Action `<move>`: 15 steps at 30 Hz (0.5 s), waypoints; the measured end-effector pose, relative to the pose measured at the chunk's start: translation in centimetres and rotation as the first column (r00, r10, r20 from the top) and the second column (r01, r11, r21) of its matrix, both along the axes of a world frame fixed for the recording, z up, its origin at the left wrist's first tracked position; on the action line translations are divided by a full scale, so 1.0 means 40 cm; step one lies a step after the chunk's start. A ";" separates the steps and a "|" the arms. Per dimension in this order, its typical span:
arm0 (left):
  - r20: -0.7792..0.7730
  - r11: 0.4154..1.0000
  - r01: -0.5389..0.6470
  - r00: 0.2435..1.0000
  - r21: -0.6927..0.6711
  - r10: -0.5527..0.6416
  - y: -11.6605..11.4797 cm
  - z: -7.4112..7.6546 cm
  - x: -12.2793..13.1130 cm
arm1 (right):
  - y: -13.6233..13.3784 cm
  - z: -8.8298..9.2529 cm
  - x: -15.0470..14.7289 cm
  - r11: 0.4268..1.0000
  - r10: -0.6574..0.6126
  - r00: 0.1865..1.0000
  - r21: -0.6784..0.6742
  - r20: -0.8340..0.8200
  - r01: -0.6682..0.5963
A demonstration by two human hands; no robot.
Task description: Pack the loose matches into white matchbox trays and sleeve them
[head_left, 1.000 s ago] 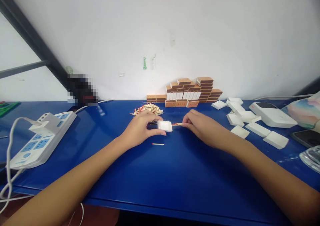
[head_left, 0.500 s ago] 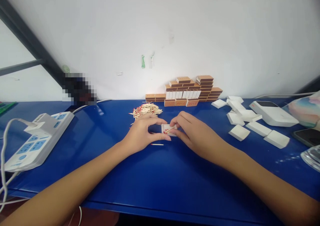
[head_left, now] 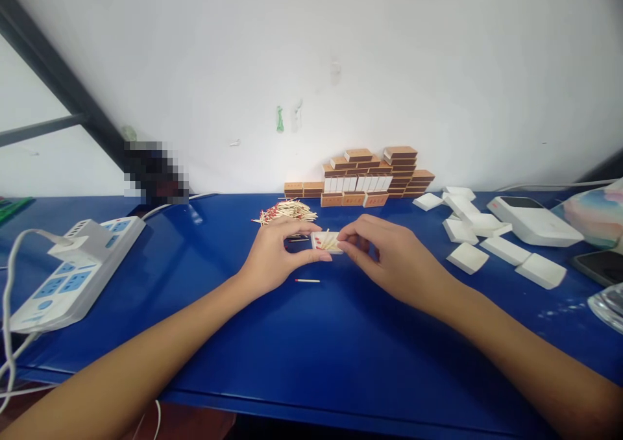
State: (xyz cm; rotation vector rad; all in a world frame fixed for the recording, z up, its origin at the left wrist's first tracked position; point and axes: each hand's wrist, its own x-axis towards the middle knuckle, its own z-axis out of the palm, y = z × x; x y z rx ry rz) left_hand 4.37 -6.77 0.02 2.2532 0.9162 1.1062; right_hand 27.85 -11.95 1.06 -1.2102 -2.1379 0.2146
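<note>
A small white matchbox tray [head_left: 329,250] with several red-tipped matches [head_left: 329,240] in it is held above the blue table. My left hand [head_left: 272,252] grips its left end, thumb along the near side and fingers behind. At the right end, my right hand [head_left: 379,245] is closed, thumb and index finger pinched on the ends of the matches; the fingertips partly hide them. Some matches lie slanted across the tray. Beyond my left hand is a loose heap of matches [head_left: 292,211]. One single match [head_left: 307,281] lies on the table nearer to me.
Stacked brown matchboxes [head_left: 357,164] stand against the wall. Several white empty trays [head_left: 467,258] lie scattered to the right, beside a white device [head_left: 535,222] and a dark phone [head_left: 601,265]. A power strip [head_left: 78,278] with cables lies on the left of the blue table [head_left: 302,362].
The tray has been raised slightly and tilted, showing more of its matches. My right fingers have drawn back from inside the tray to its right end.
</note>
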 end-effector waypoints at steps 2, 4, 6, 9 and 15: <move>-0.001 1.000 0.015 1.000 0.015 -0.015 -0.001 -0.001 0.000 | -0.001 0.003 0.001 1.000 -0.006 1.000 -0.008 -0.012 0.005; -0.008 0.999 0.026 1.000 0.039 -0.025 -0.002 -0.003 0.000 | -0.001 0.005 0.004 1.000 0.012 1.000 -0.014 -0.012 -0.012; -0.031 0.996 0.031 0.999 0.079 -0.029 -0.002 -0.005 -0.001 | -0.001 0.005 0.007 0.998 0.052 0.998 -0.019 0.018 -0.052; -0.081 0.984 0.047 0.996 0.171 -0.034 -0.005 -0.007 0.000 | -0.001 0.001 0.005 0.996 0.094 0.992 -0.018 0.084 -0.093; -0.107 0.963 0.088 0.992 0.255 -0.062 -0.015 -0.002 0.006 | -0.002 -0.005 0.003 0.999 0.051 0.991 -0.014 0.124 -0.050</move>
